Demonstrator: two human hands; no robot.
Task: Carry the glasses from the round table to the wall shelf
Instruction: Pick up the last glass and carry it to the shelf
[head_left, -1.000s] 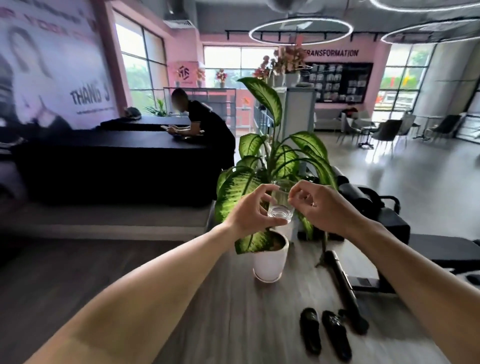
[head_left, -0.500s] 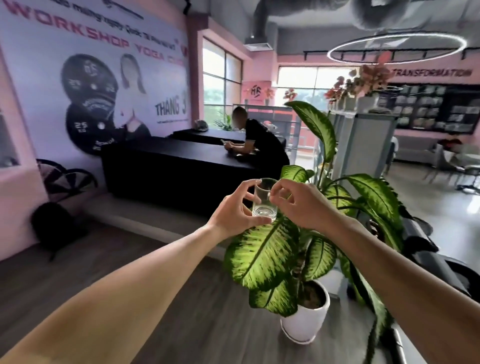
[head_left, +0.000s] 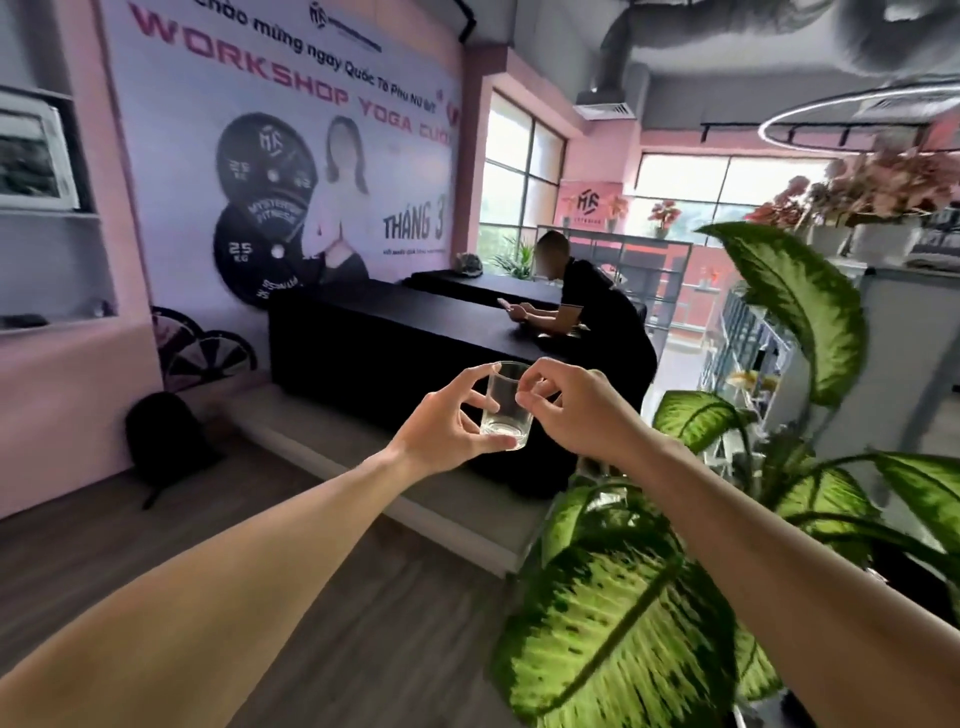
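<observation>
Both hands hold one small clear glass (head_left: 506, 408) in mid-air: left hand (head_left: 447, 426) fingers (head_left: 470, 376) pinching its side and base, right hand (head_left: 574, 410) pinching the rim. It looks light, rigid, slippery and breakable; gripping the walls seems safest. Beyond the fingers, up left, wall shelf (head_left: 49, 215).

This is a fitness studio's reception area. A large wall banner (head_left: 291, 156) advertises a yoga workshop and shows printed weight plates. Below the banner runs a long black counter (head_left: 395, 348), where a person (head_left: 592, 306) leans. Right of the counter stand flower arrangements (head_left: 878, 187) and a leafy potted plant (head_left: 779, 441).
</observation>
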